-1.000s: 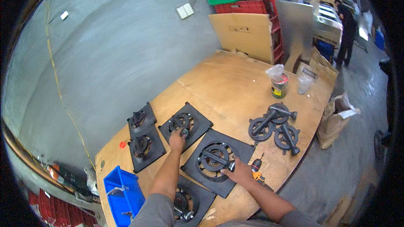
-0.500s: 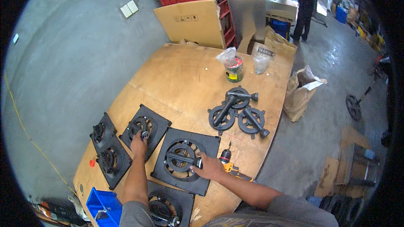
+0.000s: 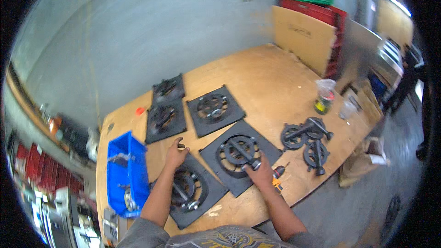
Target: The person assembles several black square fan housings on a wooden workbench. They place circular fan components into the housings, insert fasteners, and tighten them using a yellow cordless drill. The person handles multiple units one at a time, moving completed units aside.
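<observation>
My right hand [image 3: 261, 173] is closed round the near end of a black burner tube [image 3: 240, 150], which lies over a ring on a square black plate [image 3: 229, 182]. My left hand [image 3: 176, 153] hovers over the wood just left of that plate, fingers loosely bent and apart, with nothing plainly in them. Under my left forearm sits another black plate with its burner [image 3: 186, 194], partly covered by the arm. Farther off lie a third plate with a burner [image 3: 213, 106] and a long two-burner plate [image 3: 166, 110] near the wall.
A blue bin [image 3: 118, 174] with metal parts stands at the left. Loose rings and burner tubes [image 3: 314, 151] lie at the right, near a bagged tub [image 3: 324, 103]. A yellow-black power drill [image 3: 277, 183] rests beside my right hand. A paper sack [image 3: 363, 165] stands off the table.
The view has swung left. My left hand has come off the third plate's burner and back toward me. My right hand stays at the same burner tube's end.
</observation>
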### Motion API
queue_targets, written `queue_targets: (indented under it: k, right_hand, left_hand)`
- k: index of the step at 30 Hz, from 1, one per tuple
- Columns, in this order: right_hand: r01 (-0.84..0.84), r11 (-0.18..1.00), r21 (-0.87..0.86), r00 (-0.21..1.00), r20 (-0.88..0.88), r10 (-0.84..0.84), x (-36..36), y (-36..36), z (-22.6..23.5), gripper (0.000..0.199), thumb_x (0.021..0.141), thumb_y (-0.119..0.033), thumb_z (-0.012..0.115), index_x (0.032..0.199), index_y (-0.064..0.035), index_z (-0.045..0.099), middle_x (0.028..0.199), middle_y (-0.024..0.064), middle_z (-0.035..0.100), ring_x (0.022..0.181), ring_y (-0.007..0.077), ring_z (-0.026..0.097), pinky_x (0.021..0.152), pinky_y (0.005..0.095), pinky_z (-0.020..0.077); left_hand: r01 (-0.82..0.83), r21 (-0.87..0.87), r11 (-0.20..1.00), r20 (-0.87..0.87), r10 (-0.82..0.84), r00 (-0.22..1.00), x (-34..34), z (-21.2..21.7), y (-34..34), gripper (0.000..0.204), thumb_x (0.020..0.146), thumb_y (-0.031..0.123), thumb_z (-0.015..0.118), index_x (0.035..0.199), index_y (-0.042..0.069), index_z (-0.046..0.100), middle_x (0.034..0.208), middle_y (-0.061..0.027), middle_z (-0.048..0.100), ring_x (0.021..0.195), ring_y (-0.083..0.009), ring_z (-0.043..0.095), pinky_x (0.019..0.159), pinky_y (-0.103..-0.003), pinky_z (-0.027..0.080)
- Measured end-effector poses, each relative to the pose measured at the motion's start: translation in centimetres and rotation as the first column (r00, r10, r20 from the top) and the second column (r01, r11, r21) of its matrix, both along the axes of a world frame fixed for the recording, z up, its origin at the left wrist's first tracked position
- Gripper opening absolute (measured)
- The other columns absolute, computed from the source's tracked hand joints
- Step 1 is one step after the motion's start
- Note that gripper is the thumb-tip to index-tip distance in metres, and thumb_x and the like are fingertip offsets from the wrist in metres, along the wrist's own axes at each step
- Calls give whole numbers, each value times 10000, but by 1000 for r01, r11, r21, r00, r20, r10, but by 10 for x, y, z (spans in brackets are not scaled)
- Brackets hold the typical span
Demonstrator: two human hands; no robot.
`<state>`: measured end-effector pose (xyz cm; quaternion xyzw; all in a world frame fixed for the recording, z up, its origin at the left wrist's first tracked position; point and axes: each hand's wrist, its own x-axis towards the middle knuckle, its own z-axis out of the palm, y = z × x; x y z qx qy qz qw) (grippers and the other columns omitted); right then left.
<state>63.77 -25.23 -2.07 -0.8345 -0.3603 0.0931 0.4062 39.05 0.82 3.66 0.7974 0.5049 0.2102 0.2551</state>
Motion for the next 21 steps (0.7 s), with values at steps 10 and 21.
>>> queue_targets:
  k: [10,21]
  right_hand:
    - [-110,979,170,990,100,94,13,-5,-27,625,707,-150,782,1245,24,514,1223,230,543,1141,383,524,999,440,406]
    - [-225,974,-26,968,108,227,23,-15,-28,886,677,63,678,1462,23,269,1425,271,403,1322,401,403,1104,406,322]
  left_hand:
    - [-403,-11,915,118,401,908,-197,1,-165,411,828,224,702,1185,42,609,945,-172,695,834,-281,691,772,-385,538]
    - [-570,7,822,69,568,820,-286,11,-188,341,792,248,714,1071,55,679,872,-170,701,792,-298,693,723,-396,543]
